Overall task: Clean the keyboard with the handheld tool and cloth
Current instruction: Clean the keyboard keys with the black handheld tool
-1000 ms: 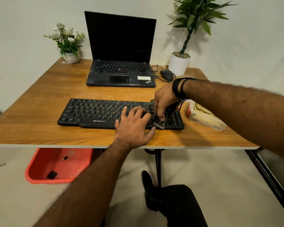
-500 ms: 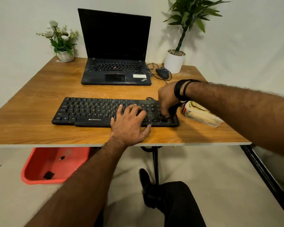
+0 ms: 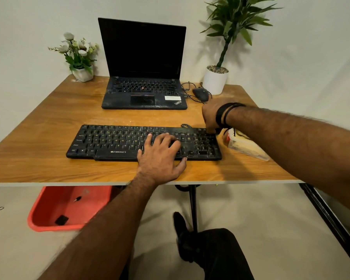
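Black and dusty, the keyboard [image 3: 143,142] is laid flat on the wooden table [image 3: 49,122], near its front edge, with a coiled cable seen at its rear rim. "ZEBRONICS" can be read in white below the space bar. To the left of the keyboard and well behind it, a small white pot of flowers [image 3: 79,57] is set at the table's far corner. Behind the keyboard an open laptop [image 3: 143,67] with a dark screen is placed, a white sticker and a slanted logo being visible on its palm rest. The left hand [image 3: 162,154] is spread flat over the keyboard's right-centre keys, fingers straight and apart. Further right, the right hand [image 3: 210,116] is curled at the keyboard's far right corner around a small dark tool, mostly hidden by the fingers. A mouse [image 3: 200,94] and a potted plant [image 3: 215,77] stand behind that corner. Just right of the keyboard a clear packet [image 3: 245,146] with yellow contents is partly covered by the right forearm.
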